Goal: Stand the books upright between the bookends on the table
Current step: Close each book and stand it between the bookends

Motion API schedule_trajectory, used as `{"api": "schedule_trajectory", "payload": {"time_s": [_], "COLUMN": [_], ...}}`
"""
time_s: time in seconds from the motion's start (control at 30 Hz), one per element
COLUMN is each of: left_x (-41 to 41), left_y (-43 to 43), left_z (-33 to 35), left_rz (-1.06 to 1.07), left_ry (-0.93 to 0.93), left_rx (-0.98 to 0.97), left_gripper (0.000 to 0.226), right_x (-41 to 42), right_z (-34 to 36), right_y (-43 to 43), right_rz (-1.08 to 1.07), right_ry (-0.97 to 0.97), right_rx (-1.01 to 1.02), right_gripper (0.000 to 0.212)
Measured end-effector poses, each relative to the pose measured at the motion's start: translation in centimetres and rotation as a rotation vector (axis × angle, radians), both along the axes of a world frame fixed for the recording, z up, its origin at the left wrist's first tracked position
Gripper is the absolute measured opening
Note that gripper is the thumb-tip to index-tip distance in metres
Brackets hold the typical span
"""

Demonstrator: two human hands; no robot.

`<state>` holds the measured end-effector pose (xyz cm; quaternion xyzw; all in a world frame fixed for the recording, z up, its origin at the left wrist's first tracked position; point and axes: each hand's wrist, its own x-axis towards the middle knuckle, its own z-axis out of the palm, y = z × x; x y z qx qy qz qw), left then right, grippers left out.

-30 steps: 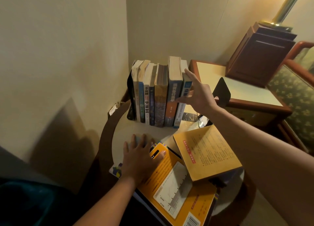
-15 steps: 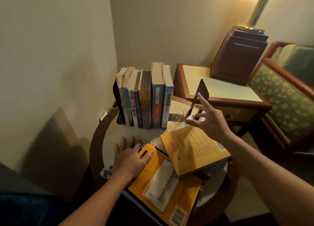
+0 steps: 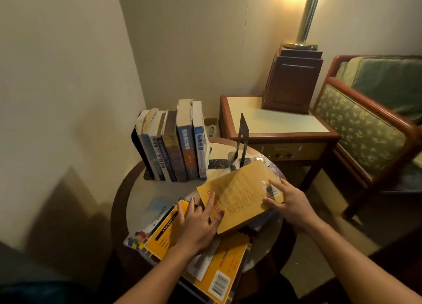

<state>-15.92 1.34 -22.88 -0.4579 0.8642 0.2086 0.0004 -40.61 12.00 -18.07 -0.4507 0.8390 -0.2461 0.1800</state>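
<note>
The round table (image 3: 141, 198) carries everything, under and ahead of both grips. Beyond the left grip (image 3: 196, 226), seven books (image 3: 180, 148) already stand upright, spines outward, against a black bookend (image 3: 138, 153). A second black bookend (image 3: 242, 132) stands ahead of the right grip (image 3: 290, 203), well apart from the row, leaving an open slot.

Under the left grip's palm lies a large orange-yellow book (image 3: 219, 265), flat, barcode toward the person, with a blue-covered book (image 3: 157, 209) partly showing beneath it.

Between the two grips lies a mustard paperback (image 3: 242, 194), face down across the stack and tilted up off it, with printed text, a red strip and a barcode sticker on its back. It looks thin and light, and its soft cover would likely bend if lifted by one corner. Taking it along both long edges, or by the spine, seems safest. The glossy cover may slide on the book below.

The left grip is spread flat, its fingers straight, with fingertips on the paperback's near-left edge. The right grip lays a straight index finger and thumb on the cover's right edge. Neither visibly wraps the book, and whether any fingers reach under it is hidden.
</note>
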Motion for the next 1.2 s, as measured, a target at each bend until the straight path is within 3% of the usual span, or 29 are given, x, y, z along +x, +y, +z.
{"api": "schedule_trajectory", "payload": {"time_s": [0.17, 0.4, 0.53, 0.63, 0.8, 1.07, 1.2], "left_x": [-3.0, -3.2, -2.5, -1.3, 1.4, 5.8, 6.6], "left_y": [0.3, 1.0, 0.9, 0.9, 1.4, 1.7, 1.4], "left_z": [1.8, 4.0, 6.2, 8.8, 13.5, 19.0, 19.7], "left_rz": [0.15, 0.375, 0.375, 0.354, 0.153, -0.214, -0.289], "left_ry": [0.016, 0.665, 0.807, 0.865, 0.819, 0.416, 0.323], "left_rx": [0.232, 0.418, 0.482, 0.518, 0.396, 0.03, -0.052], "left_gripper": [0.08, 0.074, 0.07, 0.081, 0.08, 0.074, 0.065], "right_x": [0.4, 1.3, 1.7, 2.5, 6.0, 11.1, 12.8], "right_z": [-1.3, -0.6, -0.1, 0.3, 1.7, 5.1, 7.5], "right_y": [0.5, 1.2, 1.4, 1.9, 2.3, 0.4, -0.8], "right_rz": [-0.045, -0.101, -0.067, -0.018, 0.073, 0.321, 0.386], "right_ry": [-0.028, -0.104, -0.124, -0.206, -0.283, -0.118, -0.156], "right_rx": [-0.037, 0.015, 0.032, 0.015, -0.06, -0.33, -0.503], "right_gripper": [0.06, 0.055, 0.053, 0.054, 0.068, 0.088, 0.061]}}
